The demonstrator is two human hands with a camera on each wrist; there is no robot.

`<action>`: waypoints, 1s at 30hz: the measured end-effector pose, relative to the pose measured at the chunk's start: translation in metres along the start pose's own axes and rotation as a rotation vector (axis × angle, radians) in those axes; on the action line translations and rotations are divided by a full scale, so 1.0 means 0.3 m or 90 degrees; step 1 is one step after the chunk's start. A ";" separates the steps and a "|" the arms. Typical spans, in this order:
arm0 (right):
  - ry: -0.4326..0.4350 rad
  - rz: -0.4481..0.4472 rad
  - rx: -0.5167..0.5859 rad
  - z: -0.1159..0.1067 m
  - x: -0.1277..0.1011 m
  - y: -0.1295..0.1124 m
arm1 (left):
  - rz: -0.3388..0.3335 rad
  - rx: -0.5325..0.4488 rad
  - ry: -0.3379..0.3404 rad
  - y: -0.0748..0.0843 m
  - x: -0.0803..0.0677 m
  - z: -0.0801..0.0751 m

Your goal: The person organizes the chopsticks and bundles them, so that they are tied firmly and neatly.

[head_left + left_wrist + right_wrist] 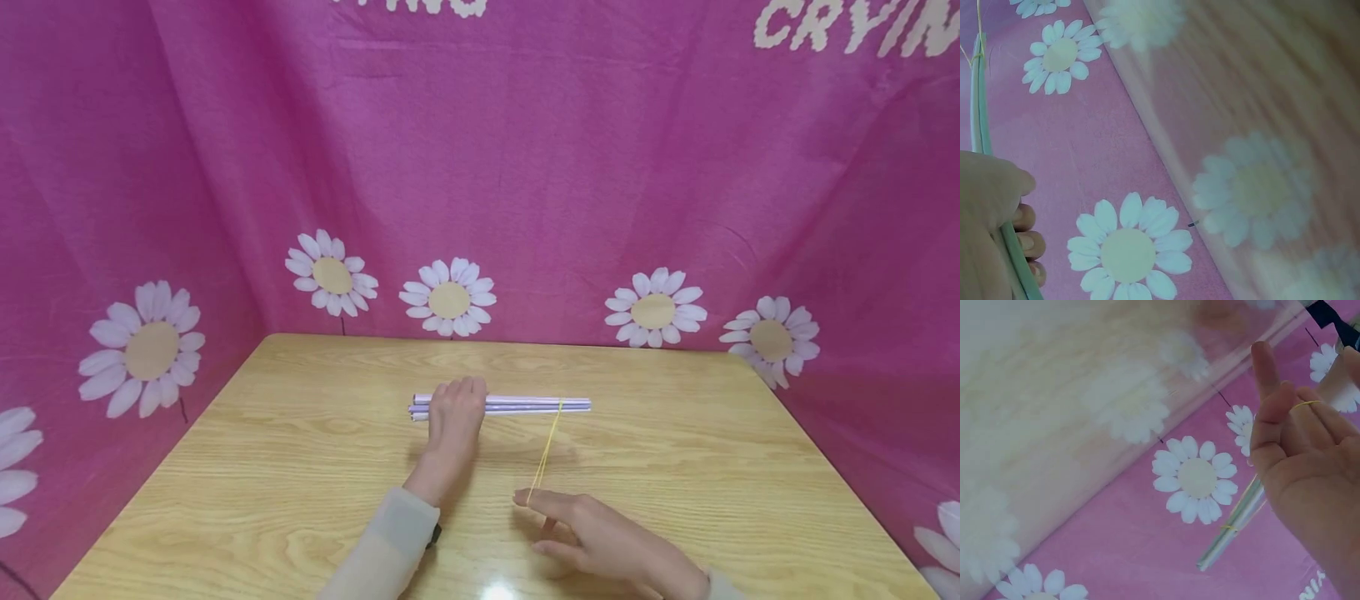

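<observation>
Head view. A bundle of pale paper sticks (501, 406) lies crosswise at the centre of the frame on the wooden table (300, 467). The left hand (454, 414) rests over the bundle's left part, fingers curled down across it and pinning it in place. A yellow rubber band (546, 452) is looped round the bundle near its right end and runs taut, down and slightly left, to the right hand (592, 537) at the lower centre-right of the frame. That hand lies with fingers extended, the band caught on one fingertip. Judged from this, one loop sits on the bundle but is pulled long; the band is not yet seated snugly round the sticks.

Left wrist view. At the left edge the left hand (988, 225) has its fingers (1025, 240) wrapped about the sticks (979, 94), which run up to the upper left corner, where the thin band (974, 56) crosses them. The pink daisy-print cloth (1104, 144) fills the middle.

Right wrist view. At the right the right hand (1310, 462) shows one finger raised straight and the others partly bent, the yellow band (1305, 404) lying across a finger. Below it the bundle's end (1232, 534) points toward the lower centre, with a yellow turn round it.
</observation>
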State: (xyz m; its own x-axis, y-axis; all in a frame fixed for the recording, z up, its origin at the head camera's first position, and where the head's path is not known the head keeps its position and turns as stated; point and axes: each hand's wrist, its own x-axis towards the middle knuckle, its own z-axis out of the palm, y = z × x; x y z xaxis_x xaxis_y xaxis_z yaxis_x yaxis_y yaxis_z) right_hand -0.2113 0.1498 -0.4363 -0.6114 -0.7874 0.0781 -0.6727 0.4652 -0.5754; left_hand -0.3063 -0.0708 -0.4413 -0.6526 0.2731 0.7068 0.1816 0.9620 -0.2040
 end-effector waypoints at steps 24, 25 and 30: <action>0.436 0.250 -0.594 0.024 0.052 -0.021 | -0.005 0.007 -0.055 0.026 -0.009 -0.003; 0.410 0.264 -0.550 0.012 0.050 -0.032 | -0.004 0.009 -0.062 0.025 -0.009 -0.004; 0.272 0.321 -0.143 -0.089 0.027 -0.084 | 0.002 0.021 -0.087 0.017 -0.009 -0.007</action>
State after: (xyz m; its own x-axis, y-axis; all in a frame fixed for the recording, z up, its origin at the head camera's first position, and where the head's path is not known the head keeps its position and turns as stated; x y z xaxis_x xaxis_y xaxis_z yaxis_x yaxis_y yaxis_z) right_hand -0.2104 0.1425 -0.3995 -0.9509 -0.2474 0.1857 -0.3060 0.8408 -0.4465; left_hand -0.3020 -0.0666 -0.4428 -0.7461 0.2707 0.6083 0.1605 0.9598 -0.2303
